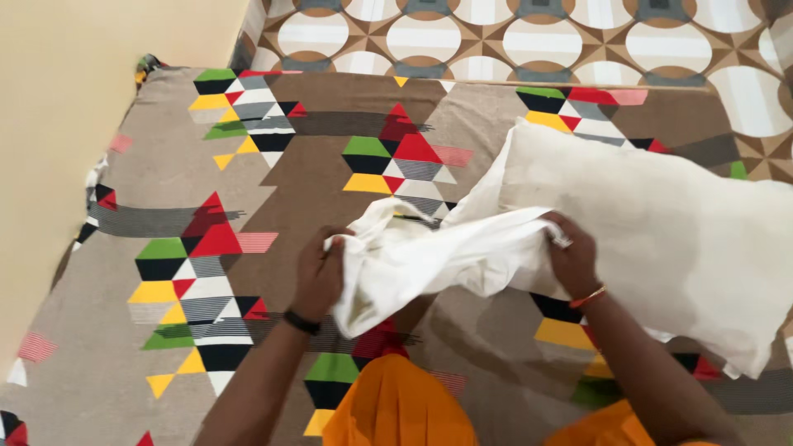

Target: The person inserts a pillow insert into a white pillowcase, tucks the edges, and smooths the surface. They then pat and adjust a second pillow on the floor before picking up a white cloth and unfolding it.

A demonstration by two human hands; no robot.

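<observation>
On one patterned bedsheet [248,182], two hands [318,277] clenched around one white pillowcase [429,256], beside one pillow [661,223].

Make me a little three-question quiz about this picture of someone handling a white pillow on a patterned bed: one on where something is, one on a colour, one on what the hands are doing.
1. Where does the white pillow lie?
A. On the person's right side of the bed
B. On the tiled floor
C. Against the wall

2. What colour is the band on the left wrist?
A. Orange
B. Black
C. White

3. How do the hands stand to the white pillowcase?
A. Both grip its bunched cloth
B. Only one touches it
C. Both are clear of it

Answers:
1. A, it rests on the bedsheet by the right hand.
2. B, the wristband behind the left hand is black; the orange bangle is on the right wrist.
3. A, both hands close on gathered cloth at the pillow's end.
</observation>
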